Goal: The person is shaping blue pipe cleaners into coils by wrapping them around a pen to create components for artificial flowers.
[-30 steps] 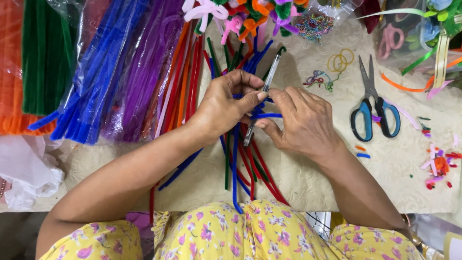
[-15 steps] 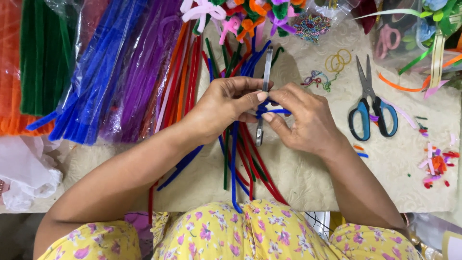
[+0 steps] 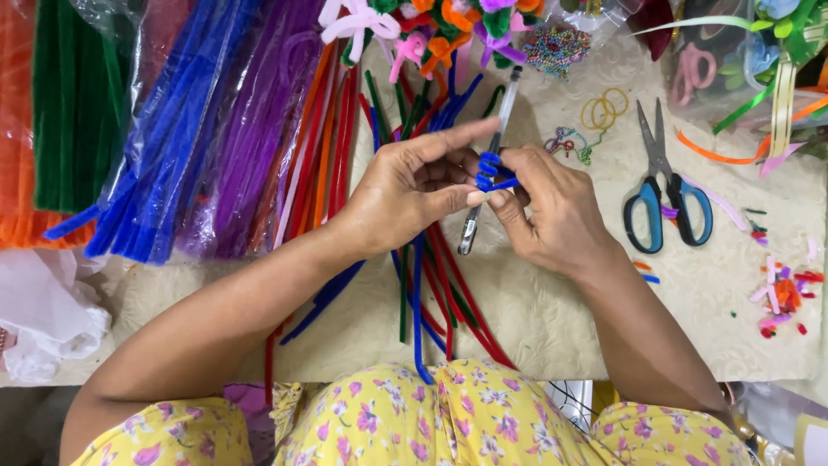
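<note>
A: What is lying nearest the person?

B: Loose red and blue pipe cleaners (image 3: 435, 293) are lying on the table (image 3: 552, 319).

A: State of the hands?

B: The left hand (image 3: 410, 190) is pinching a pen (image 3: 487, 164). The right hand (image 3: 552, 207) is gripping a blue pipe cleaner (image 3: 490, 170), which is sitting coiled around the pen.

A: Farther out?

B: Scissors (image 3: 662, 194) are lying to the right; bagged purple stems (image 3: 259, 121) are lying at the far left.

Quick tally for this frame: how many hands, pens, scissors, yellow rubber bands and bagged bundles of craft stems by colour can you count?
Hands: 2, left hand and right hand
Pen: 1, with a blue stem coiled on it
Scissors: 1
Yellow rubber bands: about 3, overlapping
Bagged stem bundles: 4, orange, green, blue, purple
Total: about 11
</note>
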